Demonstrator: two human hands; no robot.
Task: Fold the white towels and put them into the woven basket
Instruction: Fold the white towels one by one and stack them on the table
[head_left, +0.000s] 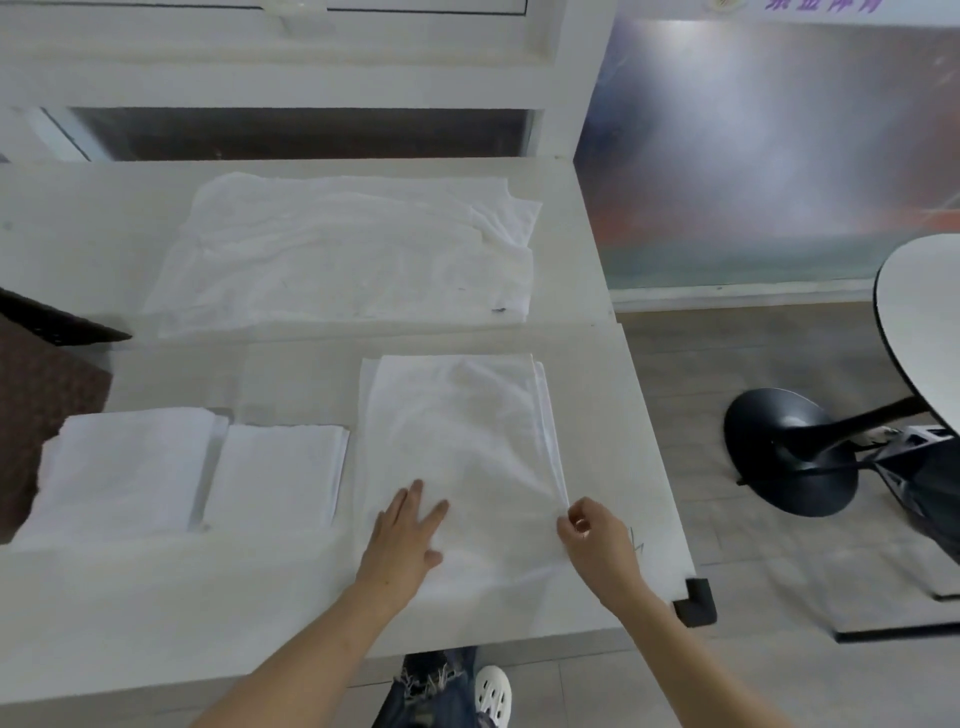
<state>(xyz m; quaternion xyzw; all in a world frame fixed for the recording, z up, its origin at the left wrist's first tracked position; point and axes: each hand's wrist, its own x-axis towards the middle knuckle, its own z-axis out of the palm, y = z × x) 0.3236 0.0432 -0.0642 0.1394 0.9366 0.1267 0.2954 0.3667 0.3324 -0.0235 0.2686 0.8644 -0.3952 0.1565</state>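
Left hand (408, 535) presses flat on towel (462, 447); right hand (597, 535) seemingly pinches its edge.

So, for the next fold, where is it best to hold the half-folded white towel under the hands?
Probably at the near right corner of the half-folded white towel, coming from the right. Its layered edges lie open along that side, where the right hand already pinches them, while the left hand presses the cloth flat.
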